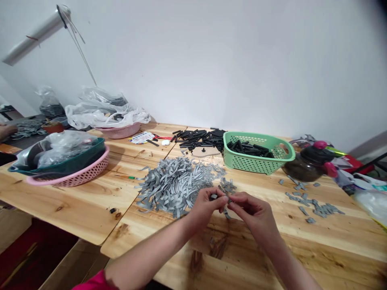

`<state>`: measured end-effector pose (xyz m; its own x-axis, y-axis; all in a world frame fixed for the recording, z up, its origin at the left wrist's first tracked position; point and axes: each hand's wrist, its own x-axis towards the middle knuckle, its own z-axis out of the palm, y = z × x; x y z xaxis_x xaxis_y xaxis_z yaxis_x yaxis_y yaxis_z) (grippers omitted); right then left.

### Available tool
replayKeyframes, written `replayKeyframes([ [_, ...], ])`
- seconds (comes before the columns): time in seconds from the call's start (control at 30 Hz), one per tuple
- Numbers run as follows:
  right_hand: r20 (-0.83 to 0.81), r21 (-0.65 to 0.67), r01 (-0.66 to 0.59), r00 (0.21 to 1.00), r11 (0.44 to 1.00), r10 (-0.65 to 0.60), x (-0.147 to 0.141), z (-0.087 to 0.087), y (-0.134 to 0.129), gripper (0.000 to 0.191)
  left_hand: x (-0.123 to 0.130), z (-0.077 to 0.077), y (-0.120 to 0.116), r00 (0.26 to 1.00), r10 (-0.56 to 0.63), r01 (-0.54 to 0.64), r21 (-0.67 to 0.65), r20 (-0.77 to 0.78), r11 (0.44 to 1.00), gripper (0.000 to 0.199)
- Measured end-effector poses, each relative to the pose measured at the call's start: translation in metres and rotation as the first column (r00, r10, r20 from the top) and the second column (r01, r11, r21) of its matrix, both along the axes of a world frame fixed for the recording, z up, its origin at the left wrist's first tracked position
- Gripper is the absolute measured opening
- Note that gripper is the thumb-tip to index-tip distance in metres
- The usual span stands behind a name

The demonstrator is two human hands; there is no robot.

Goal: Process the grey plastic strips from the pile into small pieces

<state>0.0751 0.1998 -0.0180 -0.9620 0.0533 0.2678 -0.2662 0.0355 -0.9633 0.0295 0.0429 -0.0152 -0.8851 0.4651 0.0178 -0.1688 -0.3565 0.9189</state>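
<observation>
Far left, a co-worker's hand (pixel 6 131) rests near a spread of grey pieces (pixel 28 129), off the main worktop (pixel 75 213). On the worktop, a teal tray (pixel 57 167) sits inside a pink perforated basket (pixel 80 177), with a clear plastic bag (pixel 60 149) bulging from it. Farther back stands a second pink basket (pixel 119 131) under more plastic.

Centre: a large heap of grey strips (pixel 172 187). Beyond it lie loose black tubes (pixel 199 137), with more in a green perforated basket (pixel 256 163).

Hands are just right of the heap, close together. Left hand (pixel 205 207) is clenched, its fingers (pixel 219 197) pinching a short black tube (pixel 213 197). The tube's long axis runs roughly left to right, its free end toward the right hand (pixel 250 213). Those right fingers (pixel 234 205) are closed on a small grey strip (pixel 226 214), which hangs below them, the grip partly hidden. The tube sits just left of the strip, the left hand nearer.

Far right: a dark round jar (pixel 311 167); scattered grey pieces (pixel 314 205) nearer.
</observation>
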Motion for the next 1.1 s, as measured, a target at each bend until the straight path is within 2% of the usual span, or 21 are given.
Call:
replayKeyframes([
  [0.13, -0.075, 0.043, 0.043, 0.996, 0.998, -0.04, 0.002, -0.0051, -0.003, 0.006, -0.0017, 0.0004, -0.0004, 0.95, -0.136, 0.093, 0.162, 0.279, 0.982, 0.03],
  [0.27, -0.058, 0.043, 0.028, 0.998, 0.999, -0.026, 0.0019, -0.0062, -0.0035, 0.005, -0.0018, 0.0001, -0.0025, 0.897, -0.242, 0.16, 0.238, 0.37, 0.958, 0.026],
  [0.37, 0.018, -0.006, -0.001, 1.0, 1.0, 0.002, 0.0008, -0.0053, -0.0022, 0.007, 0.0002, -0.0003, -0.0014, 0.909, -0.221, 0.137, 0.248, 0.354, 0.959, 0.026],
  [0.53, 0.185, -0.091, -0.029, 0.982, 0.995, 0.045, 0.0004, -0.0058, -0.0001, 0.017, 0.0046, 0.0029, 0.0023, 0.954, -0.12, 0.067, 0.195, 0.276, 0.978, 0.026],
  [0.73, 0.217, -0.144, -0.006, 0.976, 0.99, 0.037, 0.0001, -0.0036, -0.002, 0.021, 0.005, 0.0017, 0.0038, 0.986, -0.031, 0.009, 0.131, 0.163, 0.991, 0.025],
  [0.93, 0.28, -0.22, 0.019, 0.959, 0.975, 0.044, 0.0007, -0.0001, -0.0023, 0.028, 0.0025, -0.0039, 0.004, 0.991, -0.014, -0.001, 0.114, 0.131, 0.994, 0.026],
  [1.1, 0.335, -0.292, 0.032, 0.939, 0.956, 0.071, 0.0014, 0.0027, -0.0018, 0.03, 0.0022, -0.0056, 0.0015, 0.999, 0.019, -0.02, -0.027, -0.032, 0.999, 0.028],
])
